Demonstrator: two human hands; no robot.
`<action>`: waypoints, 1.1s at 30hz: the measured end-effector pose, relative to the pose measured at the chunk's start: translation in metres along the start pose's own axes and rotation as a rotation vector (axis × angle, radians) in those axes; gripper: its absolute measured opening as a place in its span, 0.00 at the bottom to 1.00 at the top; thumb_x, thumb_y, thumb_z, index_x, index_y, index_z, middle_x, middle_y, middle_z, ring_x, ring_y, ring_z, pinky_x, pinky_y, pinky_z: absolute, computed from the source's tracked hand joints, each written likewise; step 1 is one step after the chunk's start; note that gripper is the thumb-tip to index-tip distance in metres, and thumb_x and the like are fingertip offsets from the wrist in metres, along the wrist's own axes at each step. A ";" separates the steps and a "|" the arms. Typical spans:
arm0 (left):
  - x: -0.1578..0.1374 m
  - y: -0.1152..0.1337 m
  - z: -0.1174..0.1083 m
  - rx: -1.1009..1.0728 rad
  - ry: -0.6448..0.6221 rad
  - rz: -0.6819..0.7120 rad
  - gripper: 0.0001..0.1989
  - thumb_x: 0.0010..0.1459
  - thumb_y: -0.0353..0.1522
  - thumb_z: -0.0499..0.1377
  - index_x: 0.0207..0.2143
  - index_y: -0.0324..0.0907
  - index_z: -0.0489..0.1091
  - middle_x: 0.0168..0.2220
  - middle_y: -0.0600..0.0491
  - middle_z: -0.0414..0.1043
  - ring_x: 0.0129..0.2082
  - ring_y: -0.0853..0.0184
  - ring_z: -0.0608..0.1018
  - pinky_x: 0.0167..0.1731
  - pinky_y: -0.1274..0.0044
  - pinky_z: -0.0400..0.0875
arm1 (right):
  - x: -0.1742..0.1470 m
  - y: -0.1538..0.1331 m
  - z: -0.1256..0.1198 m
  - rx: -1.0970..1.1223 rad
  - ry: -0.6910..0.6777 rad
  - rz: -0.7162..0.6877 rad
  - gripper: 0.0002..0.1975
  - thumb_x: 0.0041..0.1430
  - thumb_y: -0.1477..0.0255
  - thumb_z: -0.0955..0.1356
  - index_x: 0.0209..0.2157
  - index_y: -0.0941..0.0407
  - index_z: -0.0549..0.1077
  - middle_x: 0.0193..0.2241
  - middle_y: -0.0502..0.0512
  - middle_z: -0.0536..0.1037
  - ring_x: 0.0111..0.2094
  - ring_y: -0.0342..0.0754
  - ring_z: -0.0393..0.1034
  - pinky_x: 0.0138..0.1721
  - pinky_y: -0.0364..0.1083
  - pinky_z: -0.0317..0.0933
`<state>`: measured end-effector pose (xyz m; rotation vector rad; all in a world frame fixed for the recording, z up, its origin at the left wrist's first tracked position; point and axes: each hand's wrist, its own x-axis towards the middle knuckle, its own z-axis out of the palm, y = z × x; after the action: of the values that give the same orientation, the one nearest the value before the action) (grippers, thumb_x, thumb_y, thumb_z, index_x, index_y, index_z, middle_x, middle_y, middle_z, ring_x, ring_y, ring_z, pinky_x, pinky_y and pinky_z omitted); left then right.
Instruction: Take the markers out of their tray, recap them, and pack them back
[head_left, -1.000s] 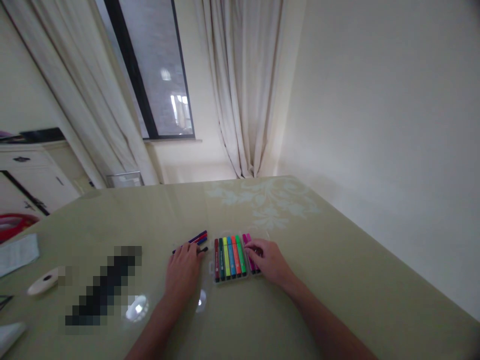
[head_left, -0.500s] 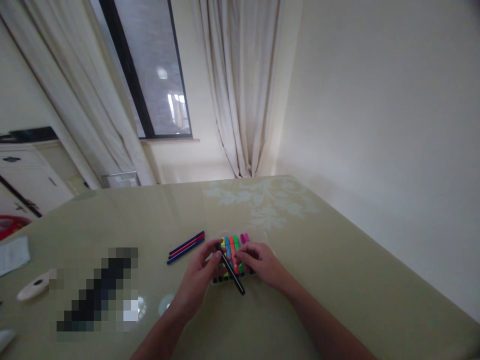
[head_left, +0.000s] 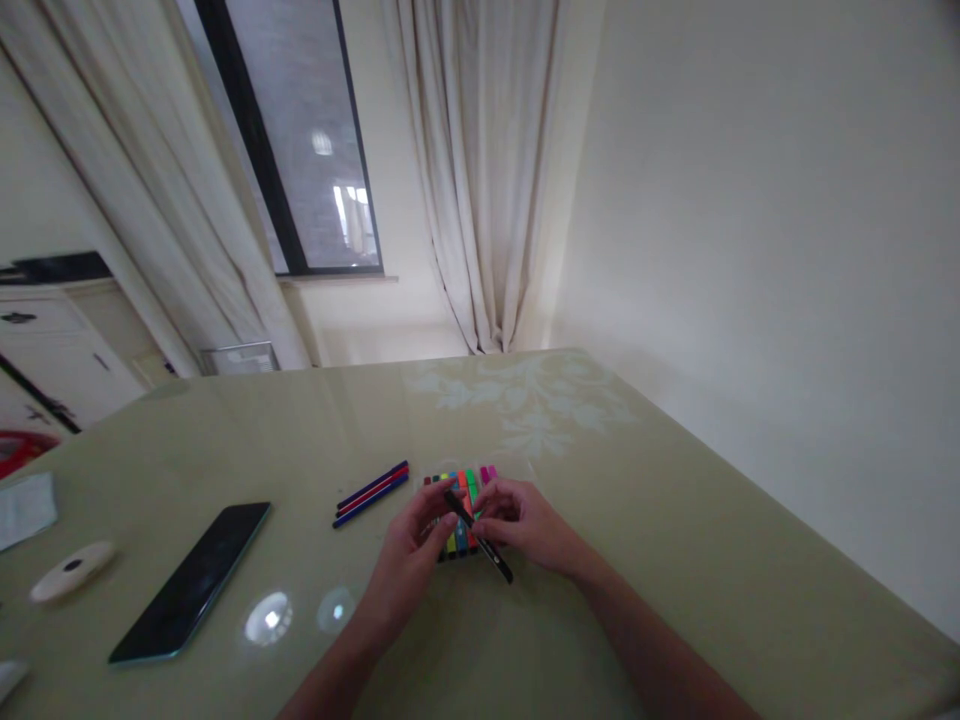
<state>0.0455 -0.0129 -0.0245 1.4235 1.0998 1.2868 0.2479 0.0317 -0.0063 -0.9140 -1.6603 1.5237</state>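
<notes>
A black marker (head_left: pixel 496 562) slants between my two hands, its lower end pointing toward me and to the right. My left hand (head_left: pixel 418 535) pinches its upper end between thumb and fingers. The fingertips of my right hand (head_left: pixel 525 520) close on the marker's middle. Beneath both hands lies a clear case of coloured markers (head_left: pixel 469 482), with yellow, blue, orange, green and pink ones showing; my fingers hide part of it. Left of the case, a few blue and red pens (head_left: pixel 373 492) lie side by side on the table.
A dark phone (head_left: pixel 193 580) lies on the glossy green table (head_left: pixel 675 580) at the left. Beyond it are a white oval object (head_left: pixel 73 572) and a pale cloth or paper (head_left: pixel 26 510). The wall (head_left: pixel 765 250) runs along the right edge, and curtains hang behind.
The black marker has shifted a little to the right with my left hand. My right fingertips have moved from beside the marker onto it.
</notes>
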 end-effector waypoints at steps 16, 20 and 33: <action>-0.025 0.002 0.023 1.037 -0.384 0.404 0.28 0.66 0.30 0.57 0.66 0.52 0.61 0.62 0.51 0.70 0.60 0.57 0.72 0.60 0.60 0.69 | 0.010 0.026 -0.043 -0.279 0.344 0.137 0.09 0.51 0.68 0.73 0.33 0.56 0.74 0.21 0.50 0.79 0.21 0.46 0.74 0.24 0.43 0.66; -0.027 0.000 0.025 1.058 -0.377 0.391 0.29 0.64 0.31 0.60 0.66 0.55 0.61 0.62 0.51 0.69 0.60 0.55 0.70 0.60 0.58 0.68 | 0.009 0.023 -0.037 -0.392 0.362 0.138 0.06 0.53 0.71 0.73 0.32 0.57 0.75 0.22 0.51 0.80 0.22 0.46 0.75 0.24 0.42 0.66; -0.030 -0.005 0.025 1.108 -0.369 0.384 0.29 0.65 0.33 0.60 0.66 0.59 0.60 0.63 0.52 0.66 0.60 0.53 0.68 0.60 0.57 0.66 | 0.008 0.018 -0.032 -0.683 0.329 0.049 0.07 0.56 0.70 0.72 0.25 0.55 0.79 0.21 0.51 0.79 0.25 0.47 0.72 0.29 0.43 0.62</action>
<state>0.0685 -0.0429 -0.0365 2.6576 1.3766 0.5333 0.2718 0.0554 -0.0219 -1.4718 -1.9332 0.7555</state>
